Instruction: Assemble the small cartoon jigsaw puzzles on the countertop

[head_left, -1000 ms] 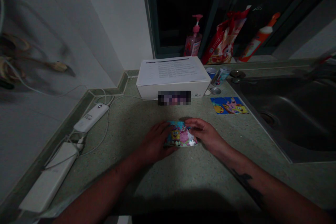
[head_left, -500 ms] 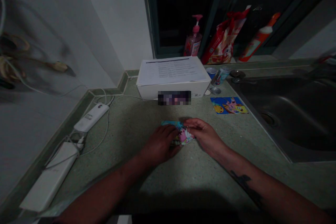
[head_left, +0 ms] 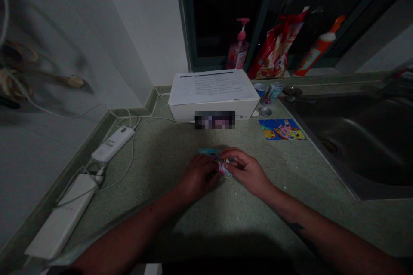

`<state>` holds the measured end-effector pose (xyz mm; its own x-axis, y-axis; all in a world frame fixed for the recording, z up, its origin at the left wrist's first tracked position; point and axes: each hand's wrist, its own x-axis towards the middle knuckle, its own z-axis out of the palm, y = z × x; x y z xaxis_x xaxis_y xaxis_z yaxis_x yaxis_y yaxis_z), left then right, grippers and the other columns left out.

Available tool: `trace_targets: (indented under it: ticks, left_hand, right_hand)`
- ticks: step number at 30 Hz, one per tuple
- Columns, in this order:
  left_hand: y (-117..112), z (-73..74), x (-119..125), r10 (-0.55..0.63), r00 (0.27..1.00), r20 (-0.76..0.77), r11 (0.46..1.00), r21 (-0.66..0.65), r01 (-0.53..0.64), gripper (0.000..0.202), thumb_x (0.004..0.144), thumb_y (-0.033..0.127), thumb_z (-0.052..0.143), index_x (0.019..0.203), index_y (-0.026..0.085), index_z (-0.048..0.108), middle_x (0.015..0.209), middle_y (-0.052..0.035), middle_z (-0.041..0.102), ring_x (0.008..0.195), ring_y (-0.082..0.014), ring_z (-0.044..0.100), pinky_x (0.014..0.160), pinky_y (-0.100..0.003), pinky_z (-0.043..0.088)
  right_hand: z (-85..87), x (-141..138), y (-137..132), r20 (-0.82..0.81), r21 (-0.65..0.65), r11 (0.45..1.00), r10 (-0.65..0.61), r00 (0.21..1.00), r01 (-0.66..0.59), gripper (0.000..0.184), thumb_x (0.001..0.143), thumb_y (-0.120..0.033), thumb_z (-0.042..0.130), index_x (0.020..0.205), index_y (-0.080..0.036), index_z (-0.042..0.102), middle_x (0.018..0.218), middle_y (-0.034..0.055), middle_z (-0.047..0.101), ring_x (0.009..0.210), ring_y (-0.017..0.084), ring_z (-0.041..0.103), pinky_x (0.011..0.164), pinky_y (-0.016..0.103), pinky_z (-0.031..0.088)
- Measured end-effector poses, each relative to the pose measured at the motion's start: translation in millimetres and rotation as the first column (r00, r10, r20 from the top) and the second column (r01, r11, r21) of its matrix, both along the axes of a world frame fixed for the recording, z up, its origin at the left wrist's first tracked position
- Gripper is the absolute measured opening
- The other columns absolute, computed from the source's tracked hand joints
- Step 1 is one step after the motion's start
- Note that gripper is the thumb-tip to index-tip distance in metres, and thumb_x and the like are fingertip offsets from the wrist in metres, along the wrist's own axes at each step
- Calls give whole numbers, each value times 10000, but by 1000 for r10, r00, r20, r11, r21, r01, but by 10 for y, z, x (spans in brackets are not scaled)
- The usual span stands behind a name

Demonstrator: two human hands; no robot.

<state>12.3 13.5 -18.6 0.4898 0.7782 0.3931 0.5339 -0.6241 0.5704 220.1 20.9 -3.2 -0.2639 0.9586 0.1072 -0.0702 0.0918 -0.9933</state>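
The folded cartoon-printed paper [head_left: 225, 167] is pinched by the nearly closed fingers of the left hand [head_left: 198, 176] and right hand [head_left: 247, 172]; a firm fingertip grip appears called for.

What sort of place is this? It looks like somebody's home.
Probably a small home kitchen or utility corner. A stainless steel sink is set into a speckled stone countertop, and a pink pump bottle of what looks like hand soap stands on the windowsill behind it.

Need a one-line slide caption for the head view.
Left hand and right hand hold a SpongeBob-printed paper on a speckled green counter, another SpongeBob print nearby.
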Motion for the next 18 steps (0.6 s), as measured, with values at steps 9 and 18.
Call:
trace_targets:
  ticks: [9,18]
  left_hand:
    - [-10,68,-39,122,975,187,983,-159,-93,247,1014,431,642,979,217,760,932,-81,775,911,-239,720,863,-420,582]
    - [-41,15,-36,204,951,233,960,-238,-147,292,1010,451,636,967,189,758,877,-69,754,792,-196,709,729,-349,586]
  right_hand:
    - [-22,106,52,225,47,997,-72,972,63,363,856,-400,785,1181,-262,697,1009,59,759,903,233,707,821,382,589]
    - [-119,63,3,401,21,1000,-9,916,1,127,884,-337,691,817,-230,701,657,-21,621,612,165,570,567,284,420]
